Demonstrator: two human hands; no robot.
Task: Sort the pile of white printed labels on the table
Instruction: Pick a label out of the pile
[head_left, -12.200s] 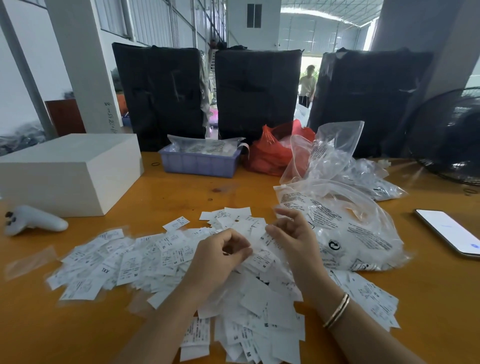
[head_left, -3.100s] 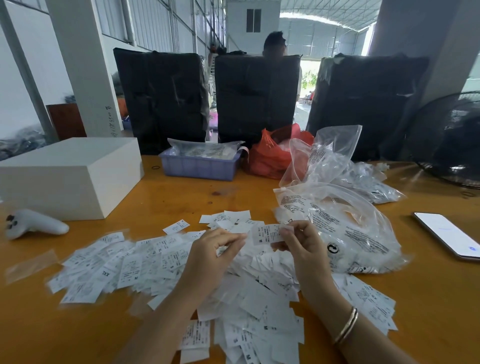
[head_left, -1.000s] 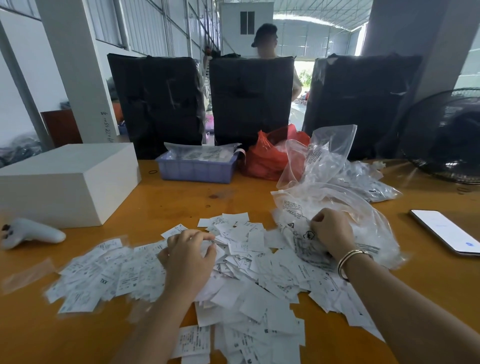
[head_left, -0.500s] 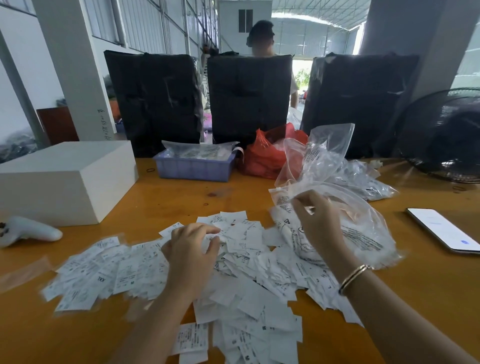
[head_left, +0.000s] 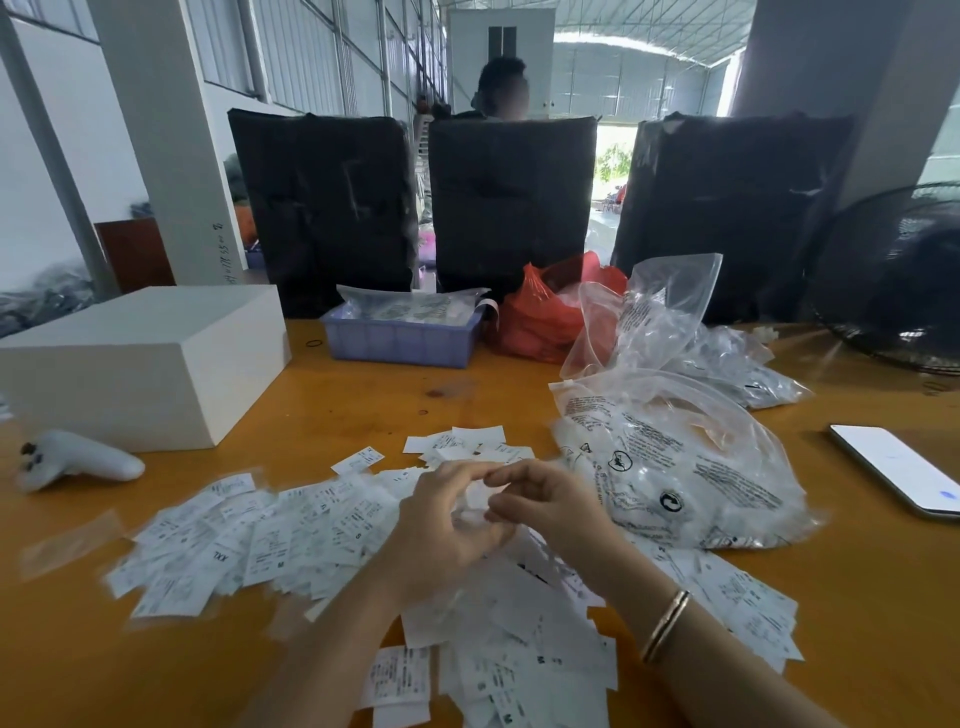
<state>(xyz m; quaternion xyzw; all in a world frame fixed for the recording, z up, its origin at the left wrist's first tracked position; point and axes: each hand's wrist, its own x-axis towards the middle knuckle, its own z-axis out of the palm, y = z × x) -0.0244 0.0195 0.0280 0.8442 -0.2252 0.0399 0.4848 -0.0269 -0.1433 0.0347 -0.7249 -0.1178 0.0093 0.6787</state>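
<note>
A wooden table (head_left: 857, 613) fills the view, with three black bundles (head_left: 511, 202) standing behind its far edge. A white box (head_left: 140, 364) sits at the left, and a clear printed bag (head_left: 691, 467) lies right of centre. The labels (head_left: 291, 530) spread in a loose pile across the near middle of the table, under and around both hands. The left hand (head_left: 441, 525) and right hand (head_left: 545, 506) meet above the pile, fingers curled toward each other around something pale and blurred; what they pinch cannot be told. A phone (head_left: 898, 475) lies far right, and a white controller (head_left: 72, 460) far left.
</note>
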